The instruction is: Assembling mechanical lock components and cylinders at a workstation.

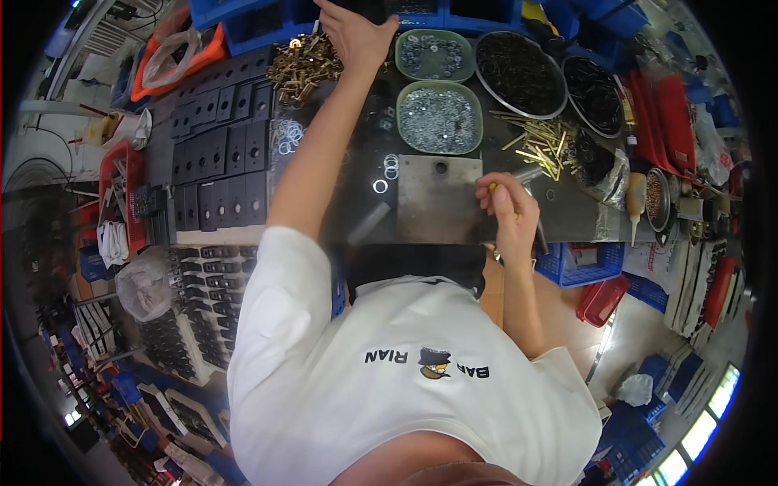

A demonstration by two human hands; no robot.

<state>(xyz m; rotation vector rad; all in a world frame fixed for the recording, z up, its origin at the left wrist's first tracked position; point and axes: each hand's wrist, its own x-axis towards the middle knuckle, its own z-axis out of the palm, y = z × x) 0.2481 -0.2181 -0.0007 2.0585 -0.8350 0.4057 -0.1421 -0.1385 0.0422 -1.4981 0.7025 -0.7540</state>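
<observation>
My left hand [356,36] reaches to the far edge of the bench, at the front of the blue bins [417,12]. Its thumb and forefinger are spread apart, and I see nothing held; the other fingertips are partly hidden. Just nearer lies a heap of brass-coloured fittings [304,69]. At the right edge of a flat metal plate [438,202] with one round hole, my right hand [512,212] is closed in a pinch. A small brass-coloured piece [492,187] shows between its fingertips; its full shape is hidden. A metal tool [528,175] lies beside that hand.
Green trays of small metal parts [440,120] and washers [435,55] stand mid-bench. Right of them are round trays of dark parts [520,74] and loose brass rods [545,150]. Rows of black plates [215,154] fill the left; metal rings [288,136] lie beside them.
</observation>
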